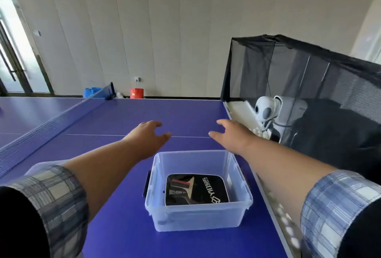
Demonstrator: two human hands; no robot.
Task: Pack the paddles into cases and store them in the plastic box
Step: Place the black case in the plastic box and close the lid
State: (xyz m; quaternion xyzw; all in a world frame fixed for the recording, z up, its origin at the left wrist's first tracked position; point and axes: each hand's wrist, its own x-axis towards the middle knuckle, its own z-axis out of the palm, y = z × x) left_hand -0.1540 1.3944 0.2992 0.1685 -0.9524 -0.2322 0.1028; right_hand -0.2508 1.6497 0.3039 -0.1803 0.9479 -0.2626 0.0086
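Blue tabletop (127, 113) shows beneath loosely spread fingers that grip nothing. The left hand (147, 134) and right hand (232, 134) reach forward above it, just beyond the clear plastic box (195, 217). That box stands on the table between the forearms, with a black paddle case (198, 191) lying flat inside. To the right, black mesh netting (309, 84) surrounds a white ball machine (266, 111).

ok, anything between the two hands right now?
Head view: only bare blue table with its white line between the left hand and right hand. The plastic box sits nearer the person, outside that gap.
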